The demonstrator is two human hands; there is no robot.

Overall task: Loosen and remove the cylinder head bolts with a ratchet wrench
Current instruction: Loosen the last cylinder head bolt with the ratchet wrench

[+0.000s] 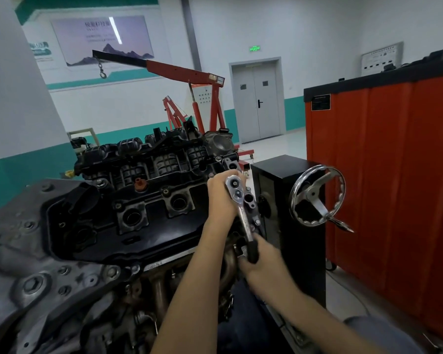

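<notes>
A chrome ratchet wrench [241,200] with a black grip stands over the right end of the black engine cylinder head cover [143,208]. My left hand [221,198] is curled around the wrench just under its round head, near the cover's right edge. My right hand [260,259] grips the black handle end, lower and nearer to me. The socket and the bolt beneath the wrench head are hidden by my left hand. Small bolts [117,206] show along the cover.
The engine sits on a black stand [292,190] with a chrome handwheel [317,198] on its right. A tall red tool cabinet [384,180] stands further right. A red engine hoist [189,72] and a grey double door [256,103] are at the back.
</notes>
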